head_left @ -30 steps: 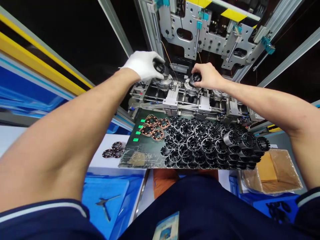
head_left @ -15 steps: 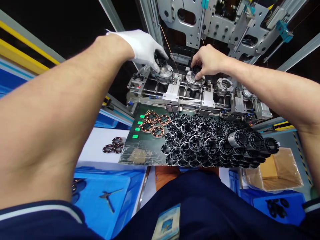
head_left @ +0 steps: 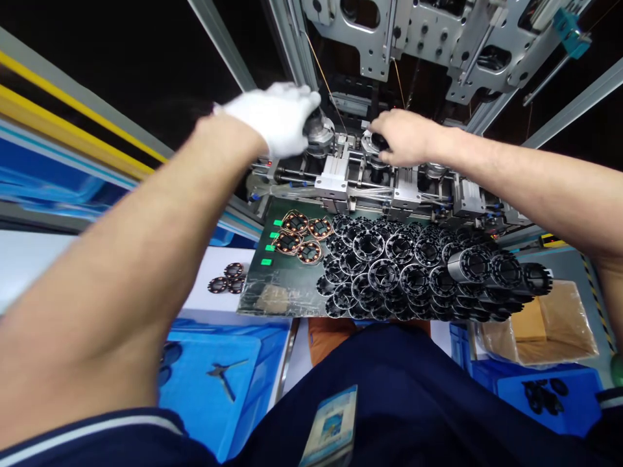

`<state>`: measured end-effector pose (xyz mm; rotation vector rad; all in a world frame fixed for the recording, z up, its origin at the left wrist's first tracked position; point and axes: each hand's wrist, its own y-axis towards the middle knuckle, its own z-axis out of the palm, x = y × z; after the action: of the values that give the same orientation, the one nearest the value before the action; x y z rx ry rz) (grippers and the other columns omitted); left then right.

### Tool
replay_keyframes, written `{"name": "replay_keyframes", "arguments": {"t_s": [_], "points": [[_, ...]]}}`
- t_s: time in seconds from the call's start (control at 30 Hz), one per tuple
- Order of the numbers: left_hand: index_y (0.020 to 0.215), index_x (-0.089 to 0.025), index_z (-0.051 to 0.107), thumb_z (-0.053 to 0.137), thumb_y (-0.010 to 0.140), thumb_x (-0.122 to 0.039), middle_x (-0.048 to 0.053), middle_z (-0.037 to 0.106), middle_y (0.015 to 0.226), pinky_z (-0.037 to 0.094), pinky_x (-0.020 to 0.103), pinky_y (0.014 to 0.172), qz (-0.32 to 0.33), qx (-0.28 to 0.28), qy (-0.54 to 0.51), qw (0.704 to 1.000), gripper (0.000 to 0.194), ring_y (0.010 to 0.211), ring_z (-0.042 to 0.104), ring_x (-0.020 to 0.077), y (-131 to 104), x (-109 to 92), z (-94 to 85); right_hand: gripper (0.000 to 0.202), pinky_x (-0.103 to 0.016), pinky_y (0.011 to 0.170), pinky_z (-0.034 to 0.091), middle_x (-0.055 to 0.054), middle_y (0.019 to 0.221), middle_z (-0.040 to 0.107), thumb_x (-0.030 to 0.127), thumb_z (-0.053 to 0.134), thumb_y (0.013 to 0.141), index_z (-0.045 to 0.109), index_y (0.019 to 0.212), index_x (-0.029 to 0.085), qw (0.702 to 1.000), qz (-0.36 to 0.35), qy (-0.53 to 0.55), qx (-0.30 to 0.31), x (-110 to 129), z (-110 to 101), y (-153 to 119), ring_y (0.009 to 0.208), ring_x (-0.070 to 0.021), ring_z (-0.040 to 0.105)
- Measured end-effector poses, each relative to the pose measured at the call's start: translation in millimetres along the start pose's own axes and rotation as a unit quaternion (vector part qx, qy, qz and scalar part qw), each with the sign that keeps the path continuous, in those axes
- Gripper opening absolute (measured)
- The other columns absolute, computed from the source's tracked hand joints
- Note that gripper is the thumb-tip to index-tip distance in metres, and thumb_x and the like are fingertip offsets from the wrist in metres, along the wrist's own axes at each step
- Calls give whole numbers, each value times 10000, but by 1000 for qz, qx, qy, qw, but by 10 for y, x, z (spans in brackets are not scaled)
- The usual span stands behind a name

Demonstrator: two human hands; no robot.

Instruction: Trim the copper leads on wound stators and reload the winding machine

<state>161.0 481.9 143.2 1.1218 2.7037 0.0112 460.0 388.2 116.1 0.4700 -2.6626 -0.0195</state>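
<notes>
My left hand (head_left: 285, 120), in a white glove and smeared by motion, is at the leftmost round metal holder (head_left: 321, 136) of the machine. Its fingers curve over a dark part there, mostly hidden. My bare right hand (head_left: 403, 137) lies over the second holder (head_left: 372, 144), its fingers bent down around the top; whatever they grip is covered by the hand. Black slotted stator cores (head_left: 384, 275) stand piled on the green table (head_left: 292, 298), nearer to me. Several copper-wound stators (head_left: 309, 253) lie at the table's left, beside small green labels (head_left: 266, 262).
Machine plates and rods (head_left: 374, 39) hang above the holders, with thin wires running down. More wound stators (head_left: 233, 269) lie on a white surface at left. Blue bins (head_left: 204, 389) stand below, one with a three-armed tool (head_left: 224, 376). A lined carton (head_left: 559, 324) is at right.
My left hand has turned, its back now more toward the camera. My right hand has flattened lower over the second holder. The whole view has shifted slightly.
</notes>
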Motion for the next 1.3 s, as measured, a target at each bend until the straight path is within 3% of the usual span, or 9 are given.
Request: {"name": "replay_keyframes", "arguments": {"t_s": [0.1,0.2,0.33,0.43,0.57,0.73,0.9,1.07,1.3], "points": [[1851,-127,189,894,898,-137,-15,88,2009,135,576,1535,-23,14,-30,999,1185,1827,127,268,-288,-69,366,926,-662,1380,497,-117,1541,796,412,971,569,795,1458,221,999,16,-30,40,147,89,-202,1491,-471,679],[1829,-112,227,915,911,-314,-44,93,2006,50,598,1541,-47,28,-90,994,1165,1823,80,287,-319,-76,463,1083,-639,1410,488,-130,1668,715,516,942,638,690,1634,174,996,18,-50,73,402,-230,-442,1558,-463,646],[1788,-201,393,880,909,-579,-77,207,1977,98,708,1525,-22,-33,-122,992,1074,1785,174,411,-467,-343,111,894,-679,1452,427,-35,1804,591,535,814,908,612,1733,256,1000,-24,-9,18,952,-1044,-1285,1680,-452,543],[1794,-339,455,816,941,-684,13,475,1863,216,742,1465,96,-135,-139,976,988,1700,380,464,-906,-964,-215,712,-542,1351,570,67,1721,660,645,712,1054,618,1723,420,998,-6,59,-17,1369,-1412,-2252,1584,-339,655],[1747,-301,541,869,955,-647,104,654,1713,440,714,1341,296,-76,-148,941,924,1548,609,462,-1484,-2077,-297,735,-667,1211,635,14,1545,791,686,878,942,690,1636,534,997,57,40,-34,1520,-1206,-3267,1336,-385,784],[1587,-270,715,913,923,-455,151,820,1311,656,610,1080,280,29,-84,956,717,1235,767,432,-1583,-2805,55,662,-699,1162,609,-73,1373,851,576,937,878,797,1503,408,995,86,36,-33,1332,-569,-3561,1248,-417,797],[1501,-312,770,909,915,-539,96,837,1282,677,531,1045,237,16,-115,965,644,1149,811,375,-1411,-2677,-74,519,-713,1254,515,-52,1311,850,520,914,889,825,1382,385,989,84,70,-97,1316,-650,-3448,1251,-419,771],[1532,-221,788,938,842,-668,107,852,1313,553,597,1253,108,-67,-98,987,836,1225,798,405,-961,-2465,-415,699,-652,1127,657,-61,1294,845,633,1036,704,827,1329,401,947,116,179,-239,876,-888,-3134,1313,-434,700],[1348,-190,833,868,740,-786,42,894,1145,581,564,1165,1,-65,-104,992,852,1227,778,318,-381,-1977,178,557,-573,1036,661,-19,902,780,436,936,808,814,1314,237,957,198,57,-202,64,-362,-2640,883,-297,747]]}}
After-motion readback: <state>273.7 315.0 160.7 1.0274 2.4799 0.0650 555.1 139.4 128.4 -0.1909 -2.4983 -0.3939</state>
